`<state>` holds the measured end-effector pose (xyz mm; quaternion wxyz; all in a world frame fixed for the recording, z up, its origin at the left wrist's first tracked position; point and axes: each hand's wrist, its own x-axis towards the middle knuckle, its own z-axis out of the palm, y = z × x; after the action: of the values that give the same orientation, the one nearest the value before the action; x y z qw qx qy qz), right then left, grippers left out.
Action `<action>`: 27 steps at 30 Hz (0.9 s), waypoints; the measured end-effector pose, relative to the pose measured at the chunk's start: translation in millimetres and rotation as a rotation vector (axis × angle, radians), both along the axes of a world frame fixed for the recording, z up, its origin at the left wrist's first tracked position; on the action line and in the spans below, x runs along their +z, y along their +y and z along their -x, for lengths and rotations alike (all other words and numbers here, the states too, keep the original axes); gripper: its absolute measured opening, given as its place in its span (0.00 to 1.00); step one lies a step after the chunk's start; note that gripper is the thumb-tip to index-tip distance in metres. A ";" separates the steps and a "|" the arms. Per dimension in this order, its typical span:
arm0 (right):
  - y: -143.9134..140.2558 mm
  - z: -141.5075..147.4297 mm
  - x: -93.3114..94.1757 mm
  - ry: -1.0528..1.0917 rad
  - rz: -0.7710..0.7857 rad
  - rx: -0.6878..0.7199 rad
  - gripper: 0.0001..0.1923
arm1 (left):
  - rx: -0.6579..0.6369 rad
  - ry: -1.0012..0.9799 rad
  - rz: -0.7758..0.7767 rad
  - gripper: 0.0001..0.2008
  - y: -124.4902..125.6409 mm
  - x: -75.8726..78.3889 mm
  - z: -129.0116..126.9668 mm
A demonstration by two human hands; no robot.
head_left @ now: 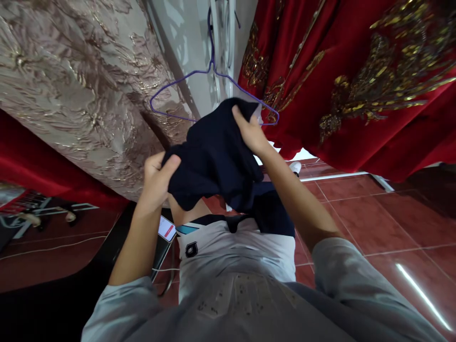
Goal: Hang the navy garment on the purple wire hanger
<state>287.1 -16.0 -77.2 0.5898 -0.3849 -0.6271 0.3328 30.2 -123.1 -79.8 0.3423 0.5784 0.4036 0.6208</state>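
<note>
A dark navy garment [217, 152] is held up in front of me, bunched and folded, so its exact kind does not show. My left hand [156, 178] grips its lower left edge, thumb on top and fingers behind the cloth. Higher up on the right side, my right hand [249, 130] pinches the garment near its top corner. Just behind the cloth hangs a purple wire hanger [185, 76], its hook at a white metal rack post [230, 33]. The middle of the hanger's lower bar is hidden by the garment.
Red fabric with gold sequins [338, 71] hangs at the right, and pale textured fabric [89, 85] at the left. A phone [166, 229] lies on a black surface by my left forearm. Red floor tiles [399, 213] and a white rack base [335, 176] show below.
</note>
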 end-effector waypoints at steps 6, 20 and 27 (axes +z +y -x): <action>31.5 -22.0 -42.5 -0.064 0.022 -0.101 0.31 | -0.244 0.224 0.192 0.13 16.5 31.6 25.1; -7.0 -67.8 -15.2 -0.158 -0.095 -0.165 0.31 | -0.012 0.523 -0.308 0.04 93.1 45.1 27.2; -39.5 -68.2 -12.4 -0.249 -0.212 -0.092 0.11 | 0.007 0.085 -0.137 0.14 105.9 66.7 -17.1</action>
<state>355.2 -55.6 -89.6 0.5594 -0.3869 -0.7088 0.1870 47.3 -17.2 -13.1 0.2825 0.6249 0.3762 0.6230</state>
